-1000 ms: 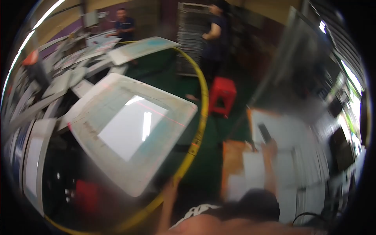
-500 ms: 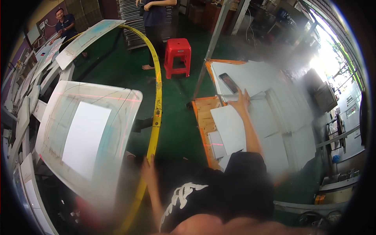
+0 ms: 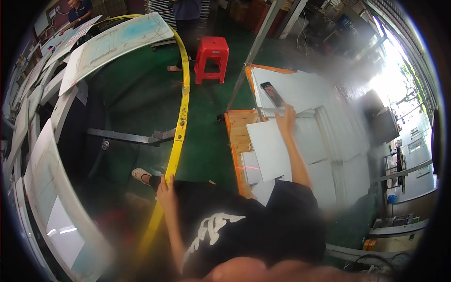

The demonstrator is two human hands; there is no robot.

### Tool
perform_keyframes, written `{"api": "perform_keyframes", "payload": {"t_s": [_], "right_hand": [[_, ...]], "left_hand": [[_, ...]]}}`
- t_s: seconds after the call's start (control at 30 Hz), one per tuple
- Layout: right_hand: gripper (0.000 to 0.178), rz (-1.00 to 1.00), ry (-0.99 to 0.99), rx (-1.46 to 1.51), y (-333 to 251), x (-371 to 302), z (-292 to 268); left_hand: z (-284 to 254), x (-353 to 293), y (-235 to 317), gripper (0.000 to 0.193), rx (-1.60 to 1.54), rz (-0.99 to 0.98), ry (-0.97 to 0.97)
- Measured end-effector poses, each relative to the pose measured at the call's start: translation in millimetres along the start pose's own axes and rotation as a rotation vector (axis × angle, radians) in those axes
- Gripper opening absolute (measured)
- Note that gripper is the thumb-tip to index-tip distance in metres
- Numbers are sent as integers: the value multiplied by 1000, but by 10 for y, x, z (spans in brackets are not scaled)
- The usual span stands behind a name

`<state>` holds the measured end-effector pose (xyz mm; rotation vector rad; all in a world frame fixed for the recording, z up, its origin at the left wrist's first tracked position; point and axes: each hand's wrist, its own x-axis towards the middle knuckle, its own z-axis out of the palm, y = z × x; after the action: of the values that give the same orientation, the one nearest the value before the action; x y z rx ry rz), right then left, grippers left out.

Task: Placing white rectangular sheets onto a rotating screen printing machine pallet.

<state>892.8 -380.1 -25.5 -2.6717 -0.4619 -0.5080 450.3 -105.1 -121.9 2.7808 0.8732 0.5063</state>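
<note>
My left hand [image 3: 167,192] is closed over the curved yellow rail [image 3: 183,101], near my body. My right hand [image 3: 285,120] reaches out over the stacks of white sheets [image 3: 319,171], its fingers stretched out close to the lower end of a dark phone [image 3: 272,94]. Whether the fingertips touch the phone or only the sheets, I cannot tell. At the left, inside the rail, a pale board [image 3: 49,176] with rounded corners carries a white sheet [image 3: 66,231]. Beyond it lies another pale board [image 3: 117,44] with a blue stain.
Past the rail a red plastic stool [image 3: 212,58] stands on the green floor. A grey metal arm [image 3: 127,135] runs beneath the rail. A wooden bench with orange edges [image 3: 236,152] bears the sheets, beside a metal post [image 3: 257,40]. Two people are at the back.
The boards inside the rail have swung round: the one with the white sheet moved left, and the far one came rightward and nearer. My hands stay on the rail and over the sheets.
</note>
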Motion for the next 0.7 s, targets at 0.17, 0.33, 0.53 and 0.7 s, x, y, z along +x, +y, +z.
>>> {"api": "perform_keyframes", "payload": {"t_s": [0.17, 0.33, 0.53, 0.7], "right_hand": [[45, -288, -150, 377, -537, -419, 81], [44, -349, -378, 77, -664, -446, 71], [40, -309, -444, -16, -663, -444, -4], [35, -285, -440, -20, -690, -445, -64]], "left_hand": [[-47, -9, 12, 59, 8, -45, -28], [-71, 32, -5, 60, -38, -25, -91], [-278, 53, 157, 56, -139, -83, -199], [-657, 240, 490, 42, -498, 35, -453]]}}
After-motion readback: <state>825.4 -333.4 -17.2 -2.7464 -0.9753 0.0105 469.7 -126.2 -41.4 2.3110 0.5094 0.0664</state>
